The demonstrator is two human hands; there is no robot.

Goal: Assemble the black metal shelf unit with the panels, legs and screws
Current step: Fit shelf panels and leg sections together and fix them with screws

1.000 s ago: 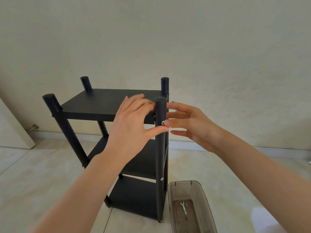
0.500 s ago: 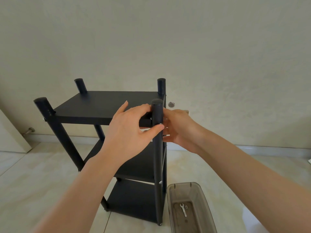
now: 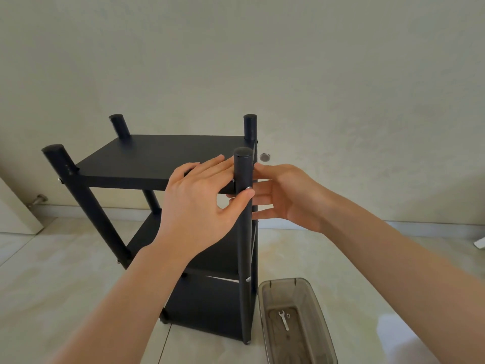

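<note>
Spread apart since earlier, right hand (image 3: 286,195) fingers beside round black metal front leg (image 3: 243,179); left hand (image 3: 199,203) thumb pressing small silver screw (image 3: 248,188).

No readable text, label or number anywhere.
</note>
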